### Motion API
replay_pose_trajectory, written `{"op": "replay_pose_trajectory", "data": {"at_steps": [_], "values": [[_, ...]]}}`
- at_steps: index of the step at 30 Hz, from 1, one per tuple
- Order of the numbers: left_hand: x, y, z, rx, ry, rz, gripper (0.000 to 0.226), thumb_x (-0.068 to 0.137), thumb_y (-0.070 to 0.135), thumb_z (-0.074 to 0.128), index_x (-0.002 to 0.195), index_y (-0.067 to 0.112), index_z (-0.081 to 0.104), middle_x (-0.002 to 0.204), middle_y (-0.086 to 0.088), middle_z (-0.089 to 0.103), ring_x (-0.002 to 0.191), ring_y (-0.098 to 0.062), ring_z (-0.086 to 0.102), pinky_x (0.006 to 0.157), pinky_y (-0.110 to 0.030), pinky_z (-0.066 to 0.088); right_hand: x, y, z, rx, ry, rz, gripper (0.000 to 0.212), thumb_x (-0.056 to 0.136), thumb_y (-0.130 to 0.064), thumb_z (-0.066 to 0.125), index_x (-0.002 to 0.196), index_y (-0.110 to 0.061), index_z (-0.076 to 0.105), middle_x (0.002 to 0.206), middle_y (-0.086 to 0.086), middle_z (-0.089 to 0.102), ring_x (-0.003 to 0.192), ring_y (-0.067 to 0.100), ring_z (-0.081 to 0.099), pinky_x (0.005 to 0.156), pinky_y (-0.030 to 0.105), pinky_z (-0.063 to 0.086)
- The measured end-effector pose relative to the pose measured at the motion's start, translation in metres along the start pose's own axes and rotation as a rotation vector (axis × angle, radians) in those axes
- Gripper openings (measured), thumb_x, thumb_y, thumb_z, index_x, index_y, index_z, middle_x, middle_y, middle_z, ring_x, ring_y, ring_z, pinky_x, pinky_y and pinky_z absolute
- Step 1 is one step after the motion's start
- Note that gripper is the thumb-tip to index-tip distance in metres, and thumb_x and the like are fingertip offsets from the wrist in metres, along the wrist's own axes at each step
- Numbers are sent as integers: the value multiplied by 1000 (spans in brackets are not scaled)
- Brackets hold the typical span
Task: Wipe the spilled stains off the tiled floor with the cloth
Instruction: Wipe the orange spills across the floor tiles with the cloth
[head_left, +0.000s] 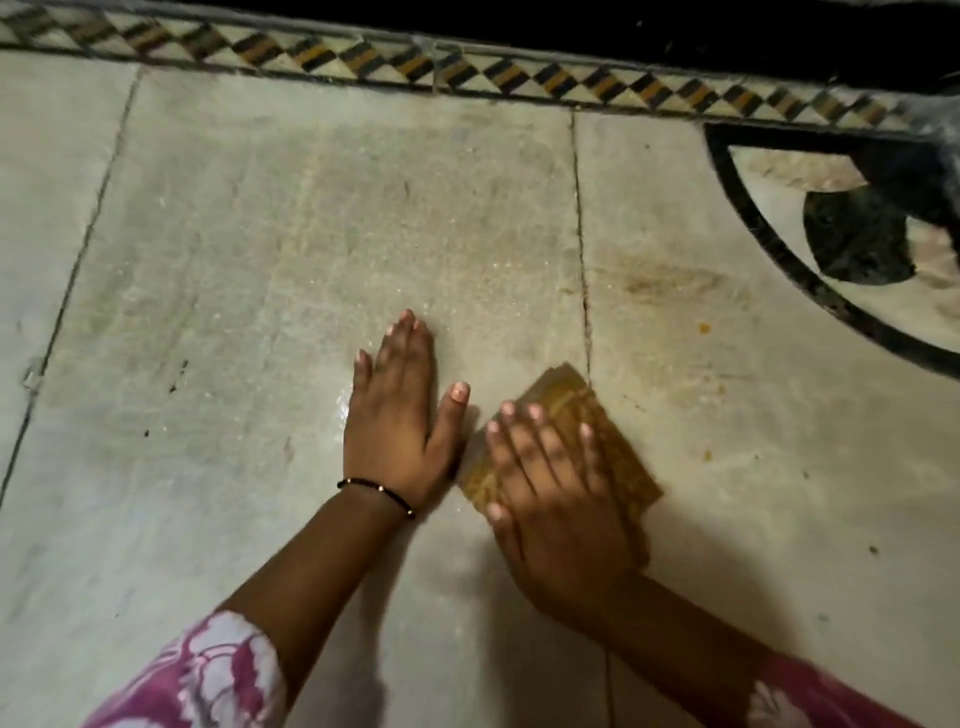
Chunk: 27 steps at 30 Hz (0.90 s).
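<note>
One folded yellow-brown cloth (575, 396) lies on the floor (208, 312) under your flat, spread right hand (553, 493); your left hand (397, 421) rests flat beside it. One brown smear (665, 283), two orange spots (704, 327) nearby.

Right hand (556, 499) on cloth (563, 387), left hand (397, 415) beside on floor (208, 260); stain (660, 280), perhaps, beyond.

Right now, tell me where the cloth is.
In the head view the cloth lies on the floor right of centre, pressed under the right hand, just right of the left hand, its far corner at the grout line.
</note>
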<state>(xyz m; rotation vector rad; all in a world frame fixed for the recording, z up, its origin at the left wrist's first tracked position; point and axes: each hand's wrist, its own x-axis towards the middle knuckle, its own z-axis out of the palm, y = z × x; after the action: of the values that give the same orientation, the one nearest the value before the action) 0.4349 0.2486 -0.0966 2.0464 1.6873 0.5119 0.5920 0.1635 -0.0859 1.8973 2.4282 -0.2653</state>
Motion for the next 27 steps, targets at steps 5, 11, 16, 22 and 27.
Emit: {"op": "replay_pose_trajectory", "data": {"at_steps": [5,11,16,22,27], "values": [[-3,-1,0,57,11,-14,71,92,48,15,148,5,22,156,-12,22,145,-22,18,118,-35,3,73,33,-17,-30,24,-7,59,96,-42,22,151,-20,17,159,1,17,146,17,10,118,48,7],[-2,0,6,208,-40,-12,75,91,55,11,150,10,15,159,-8,14,146,-20,11,118,-36,-4,61,66,-18,-37,63,136,64,95,-44,23,152,-19,9,160,2,8,147,20,3,118,49,4],[-4,-1,7,238,-42,21,76,91,57,13,150,9,14,159,-8,12,147,-20,7,118,-39,-6,-51,109,-11,-174,-119,-408,63,94,-46,34,150,-21,21,157,1,18,145,22,14,116,49,8],[-2,2,9,298,-67,28,77,92,59,16,150,7,14,159,-9,10,147,-21,5,118,-44,-7,-67,201,-32,-186,-227,-161,66,95,-52,20,152,-20,12,157,8,22,146,24,14,115,52,10],[-6,10,9,351,-111,52,80,92,61,10,151,7,8,160,-8,1,147,-19,-4,116,-44,-15,-12,135,-21,-72,1,302,70,93,-55,10,152,-17,6,160,4,3,147,20,-3,118,47,-2]]}}
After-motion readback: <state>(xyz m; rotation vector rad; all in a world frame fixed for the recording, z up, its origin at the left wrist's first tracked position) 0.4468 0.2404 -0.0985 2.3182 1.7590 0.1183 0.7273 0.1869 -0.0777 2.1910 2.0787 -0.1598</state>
